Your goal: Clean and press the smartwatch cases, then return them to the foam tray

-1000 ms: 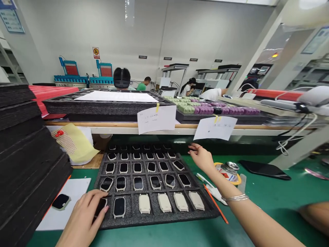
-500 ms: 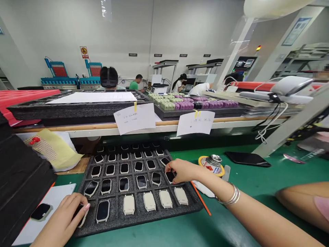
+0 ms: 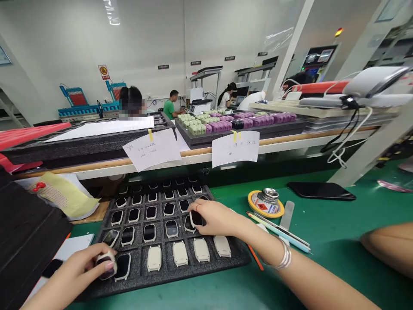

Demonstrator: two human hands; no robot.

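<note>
A black foam tray lies on the green table, its compartments holding several watch bodies, most with dark screens up; several in the front row show pale backs. At the front left corner my left hand grips a watch body, tilted and lifted. My right hand reaches over the tray's right side and pinches another watch body by its edge, just above one in the tray. A bracelet is on the right wrist. Left of the tray, one more dark-screened watch lies partly behind my left hand.
Right of the tray are a metal-topped can in a yellow ring, pens, a flat grey strip and a black phone. A shelf with foam trays crosses behind. Someone's bare limb is at the right; several people sit farther back.
My right hand has moved left with a watch body raised from its compartment. My left hand has lifted and tilted the corner watch. The camera view has shifted, showing pens beside the can.
</note>
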